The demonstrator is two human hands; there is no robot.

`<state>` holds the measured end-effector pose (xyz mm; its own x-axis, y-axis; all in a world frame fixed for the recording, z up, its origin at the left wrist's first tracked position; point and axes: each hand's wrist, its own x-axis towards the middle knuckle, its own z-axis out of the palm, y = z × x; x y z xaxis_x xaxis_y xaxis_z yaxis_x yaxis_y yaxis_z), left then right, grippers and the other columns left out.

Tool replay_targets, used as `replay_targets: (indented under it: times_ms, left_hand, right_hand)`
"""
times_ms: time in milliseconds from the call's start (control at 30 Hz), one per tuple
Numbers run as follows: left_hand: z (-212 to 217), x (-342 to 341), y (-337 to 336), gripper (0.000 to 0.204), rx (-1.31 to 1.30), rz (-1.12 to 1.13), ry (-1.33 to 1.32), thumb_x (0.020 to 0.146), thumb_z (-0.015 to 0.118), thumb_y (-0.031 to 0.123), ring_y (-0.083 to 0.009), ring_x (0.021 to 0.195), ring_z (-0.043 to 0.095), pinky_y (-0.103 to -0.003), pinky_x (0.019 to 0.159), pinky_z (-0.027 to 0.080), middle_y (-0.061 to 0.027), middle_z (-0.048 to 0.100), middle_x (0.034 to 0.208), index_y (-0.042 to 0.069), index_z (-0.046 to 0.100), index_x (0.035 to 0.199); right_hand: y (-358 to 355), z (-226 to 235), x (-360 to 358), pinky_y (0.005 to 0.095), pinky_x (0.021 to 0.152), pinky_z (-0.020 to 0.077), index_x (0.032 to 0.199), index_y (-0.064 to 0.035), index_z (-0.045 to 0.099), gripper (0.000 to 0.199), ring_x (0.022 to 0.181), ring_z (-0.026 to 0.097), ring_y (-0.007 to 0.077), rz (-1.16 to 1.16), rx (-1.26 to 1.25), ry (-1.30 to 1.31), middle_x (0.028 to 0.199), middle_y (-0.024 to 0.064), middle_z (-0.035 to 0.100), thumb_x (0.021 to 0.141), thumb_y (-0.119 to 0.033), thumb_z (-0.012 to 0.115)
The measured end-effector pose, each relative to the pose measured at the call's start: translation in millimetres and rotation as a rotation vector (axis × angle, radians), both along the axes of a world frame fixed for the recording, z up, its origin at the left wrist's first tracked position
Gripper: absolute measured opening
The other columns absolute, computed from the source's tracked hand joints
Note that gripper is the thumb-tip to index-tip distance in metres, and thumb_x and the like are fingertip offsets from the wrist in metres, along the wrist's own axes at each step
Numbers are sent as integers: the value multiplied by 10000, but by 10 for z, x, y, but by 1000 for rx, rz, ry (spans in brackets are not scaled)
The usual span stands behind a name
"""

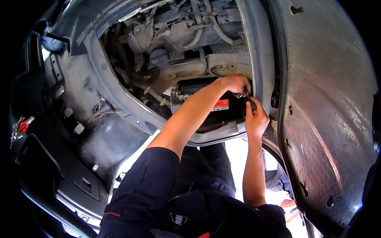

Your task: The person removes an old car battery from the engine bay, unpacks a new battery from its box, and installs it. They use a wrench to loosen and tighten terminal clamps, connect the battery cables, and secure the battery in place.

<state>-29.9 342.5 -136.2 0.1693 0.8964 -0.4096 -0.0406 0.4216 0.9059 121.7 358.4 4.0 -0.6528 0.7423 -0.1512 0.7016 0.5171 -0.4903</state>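
Both of my hands are at the right end of a black car battery (194,85), which sits low in the open bay and bears a red and white label (221,104). My left hand (237,84) reaches across it, fingers curled closed at its right side; what they grip is hidden. Just below, my right hand (257,119) pinches a slim dark tool (248,95) between thumb and fingers. One end of this tool lies close to the left fingers. Its exact kind is too small to tell.
An engine (174,35) with hoses and a round dark cap (159,58) lies beyond the battery. The grey bay rim (260,51) runs close by my right hand. A large worn panel (329,99) rises at right. Another person's hand (288,204) shows at lower right.
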Motion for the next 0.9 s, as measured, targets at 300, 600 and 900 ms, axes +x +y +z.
replay_targets:
  times_ms: [300,600,900]
  left_hand:
    - [-12,-87,-12,347,15,1,113,711,795,153,-210,902,689,-322,817,522,-85,745,967,121,751,1054]
    - [-52,-55,-18,391,-40,-50,91,712,795,137,-207,835,679,-338,731,522,-70,711,851,84,696,1087]
    - [-170,1,122,379,-53,-227,-58,684,791,130,-235,893,637,-347,818,494,-68,714,937,94,698,1050]
  right_hand:
    - [88,21,-84,418,631,526,1097,-67,673,212,741,673,386,69,-77,-136,862,212,689,897,-139,672]
    - [305,143,-597,503,664,486,1026,-82,651,166,744,643,428,168,-211,-312,713,214,657,906,-195,632]
    - [219,412,-215,529,701,487,1073,-70,626,270,785,643,449,110,-344,-383,833,217,684,945,-304,581]
